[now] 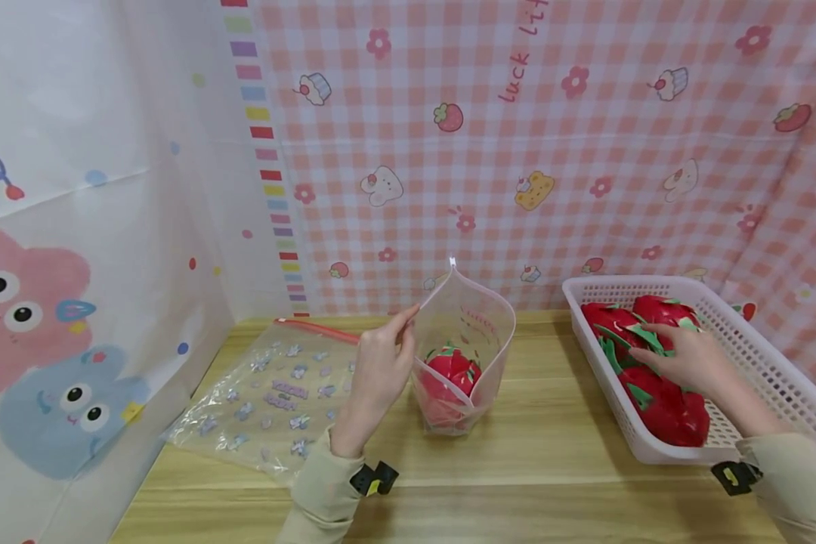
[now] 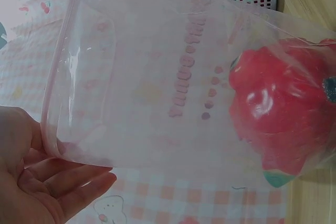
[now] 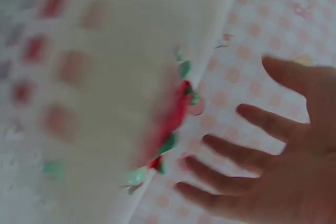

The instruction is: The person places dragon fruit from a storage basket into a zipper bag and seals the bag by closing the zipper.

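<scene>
From where I stand, the left hand pinches the left rim of a see-through pink bag, open and upright on the wooden table, one red dragon fruit inside. The right hand, fingers spread, hovers at more dragon fruits in a white basket; I can't tell whether it touches. Leftward, a clear printed bag lies flat.

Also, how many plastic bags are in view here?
2. The upright pink bag, its edge pinched by the left hand, holds a dragon fruit; the clear printed bag lies flat to its left. Another directly beneath that could be hidden.
</scene>
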Motion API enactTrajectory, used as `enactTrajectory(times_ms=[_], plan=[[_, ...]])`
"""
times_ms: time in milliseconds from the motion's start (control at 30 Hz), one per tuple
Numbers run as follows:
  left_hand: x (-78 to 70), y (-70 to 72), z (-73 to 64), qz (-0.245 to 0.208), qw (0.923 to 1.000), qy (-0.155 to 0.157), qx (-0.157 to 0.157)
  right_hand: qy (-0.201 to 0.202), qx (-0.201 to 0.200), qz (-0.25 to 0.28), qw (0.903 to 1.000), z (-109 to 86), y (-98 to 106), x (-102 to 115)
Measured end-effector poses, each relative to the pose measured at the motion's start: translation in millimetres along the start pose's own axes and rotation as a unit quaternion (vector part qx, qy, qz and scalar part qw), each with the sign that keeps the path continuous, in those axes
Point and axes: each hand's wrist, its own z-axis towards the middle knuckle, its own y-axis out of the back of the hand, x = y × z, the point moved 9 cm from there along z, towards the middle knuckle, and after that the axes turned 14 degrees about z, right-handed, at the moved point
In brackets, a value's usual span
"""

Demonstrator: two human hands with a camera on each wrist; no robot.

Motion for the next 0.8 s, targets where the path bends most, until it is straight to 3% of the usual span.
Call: enactTrajectory(times_ms=[200, 467, 800], plan=[[1.1, 0.4, 0.0, -0.005, 1.0, 0.003, 0.0, 0.01, 0.055, -0.009, 0.9984, -16.0, -28.2, -28.4], [5.9, 0.6, -0.1, -0.006, 0.9998, 0.019, 0.002, 0.031, 0.009, -0.003, 0.9995, -19.4, -43.7, -45.0], [7.3, 2.4, -0.8, -0.018, 0.9996, 0.022, 0.003, 0.035, -0.036, 0.001, 0.9988, -21.7, -36.0, -44.6]])
